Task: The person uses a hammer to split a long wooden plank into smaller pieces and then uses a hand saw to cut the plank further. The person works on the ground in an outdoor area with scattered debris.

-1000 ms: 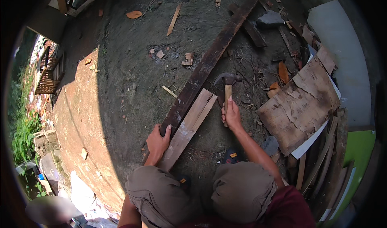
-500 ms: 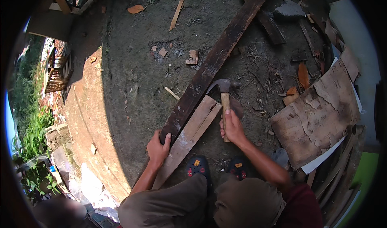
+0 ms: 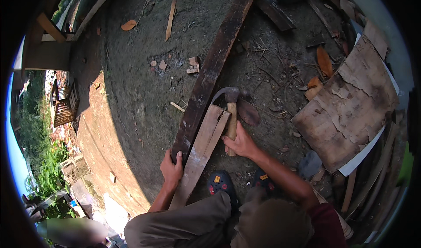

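Note:
A long dark wooden beam [image 3: 212, 74] runs from the upper middle down to my left hand [image 3: 172, 170]. That hand is closed round the beam's near end, with its thumb on top. Beside the beam, on its right, lies a paler plank [image 3: 198, 153] with a split at its far end; it reaches back toward my legs. My right hand [image 3: 241, 142] grips the wooden handle of a claw hammer [image 3: 231, 115]. The hammer's head is at the plank's far end, its curved claw pointing left toward the dark beam. Whether the claw touches the wood, I cannot tell.
On the right, a peeling brown board [image 3: 346, 103] leans over white sheets, with more timber [image 3: 370, 186] below it. Dry leaves [image 3: 324, 61], twigs and wood scraps [image 3: 193, 65] litter the ground. A slatted wooden piece [image 3: 65, 105] stands at the left. My clogs [image 3: 222, 186] are near the plank.
My view has shifted, so most of the scene sits farther left in the picture. The right thumb has moved from along the hammer handle to across it. Both hands keep their holds.

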The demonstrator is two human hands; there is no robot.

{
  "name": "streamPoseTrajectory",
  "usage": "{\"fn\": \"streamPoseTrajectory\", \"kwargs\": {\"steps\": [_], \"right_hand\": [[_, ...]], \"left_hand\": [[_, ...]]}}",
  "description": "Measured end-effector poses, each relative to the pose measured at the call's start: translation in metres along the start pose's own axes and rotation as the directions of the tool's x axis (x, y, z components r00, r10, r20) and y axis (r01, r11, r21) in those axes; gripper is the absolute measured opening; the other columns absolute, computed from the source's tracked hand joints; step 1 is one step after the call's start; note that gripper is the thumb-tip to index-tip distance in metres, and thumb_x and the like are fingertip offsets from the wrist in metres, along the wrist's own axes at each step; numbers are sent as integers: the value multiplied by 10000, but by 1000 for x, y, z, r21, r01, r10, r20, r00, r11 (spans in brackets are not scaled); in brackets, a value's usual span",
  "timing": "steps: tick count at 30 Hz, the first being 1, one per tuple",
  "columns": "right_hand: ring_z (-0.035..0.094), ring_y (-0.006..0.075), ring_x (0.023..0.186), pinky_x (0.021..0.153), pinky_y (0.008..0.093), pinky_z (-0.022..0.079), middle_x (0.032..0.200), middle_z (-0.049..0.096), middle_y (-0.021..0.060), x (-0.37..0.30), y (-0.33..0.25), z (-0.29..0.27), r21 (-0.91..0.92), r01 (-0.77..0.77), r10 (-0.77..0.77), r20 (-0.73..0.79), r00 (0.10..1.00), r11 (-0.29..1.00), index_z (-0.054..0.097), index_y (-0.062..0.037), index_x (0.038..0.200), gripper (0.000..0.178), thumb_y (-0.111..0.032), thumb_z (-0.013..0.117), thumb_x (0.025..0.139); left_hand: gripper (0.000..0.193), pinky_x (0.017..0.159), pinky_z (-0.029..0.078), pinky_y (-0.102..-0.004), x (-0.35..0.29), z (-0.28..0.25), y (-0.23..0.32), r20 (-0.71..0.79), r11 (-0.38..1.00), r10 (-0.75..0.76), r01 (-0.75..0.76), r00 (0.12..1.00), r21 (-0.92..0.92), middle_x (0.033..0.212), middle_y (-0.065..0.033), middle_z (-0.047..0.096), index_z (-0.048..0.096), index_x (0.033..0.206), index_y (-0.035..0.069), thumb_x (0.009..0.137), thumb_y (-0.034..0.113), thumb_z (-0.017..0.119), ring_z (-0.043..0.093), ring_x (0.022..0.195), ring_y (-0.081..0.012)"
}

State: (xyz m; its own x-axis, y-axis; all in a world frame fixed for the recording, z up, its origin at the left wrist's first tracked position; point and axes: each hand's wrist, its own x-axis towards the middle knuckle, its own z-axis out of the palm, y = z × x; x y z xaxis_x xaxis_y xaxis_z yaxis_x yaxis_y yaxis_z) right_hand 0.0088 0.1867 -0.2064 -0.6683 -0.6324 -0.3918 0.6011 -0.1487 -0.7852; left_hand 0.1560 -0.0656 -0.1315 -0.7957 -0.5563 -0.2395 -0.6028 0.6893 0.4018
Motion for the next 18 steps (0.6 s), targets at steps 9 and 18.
{"fn": "streamPoseTrajectory", "kwargs": {"steps": [9, 18], "right_hand": [[664, 184, 639, 564, 356, 582, 974, 545, 93, -11, -18, 4, 55, -152, 148, 68, 987, 987, 185, -49, 1491, 706, -15, 621, 937], [690, 186, 659, 546, 342, 572, 987, 535, 122, -8, -55, -25, -153, -298, 319, 136, 938, 942, 182, 10, 1448, 662, -55, 607, 944]], "left_hand": [[422, 707, 504, -476, 0, 3, 0, 4, 999, 47, -47, 999, -15, 871, -256, 688, 632, 1106, -1, 1020, 401, 540, 682, 838, -460], [374, 720, 529, -471, -2, 2, -7, 33, 1000, -8, 9, 999, -19, 901, -246, 704, 633, 1146, 18, 974, 349, 620, 696, 860, -452]]}}
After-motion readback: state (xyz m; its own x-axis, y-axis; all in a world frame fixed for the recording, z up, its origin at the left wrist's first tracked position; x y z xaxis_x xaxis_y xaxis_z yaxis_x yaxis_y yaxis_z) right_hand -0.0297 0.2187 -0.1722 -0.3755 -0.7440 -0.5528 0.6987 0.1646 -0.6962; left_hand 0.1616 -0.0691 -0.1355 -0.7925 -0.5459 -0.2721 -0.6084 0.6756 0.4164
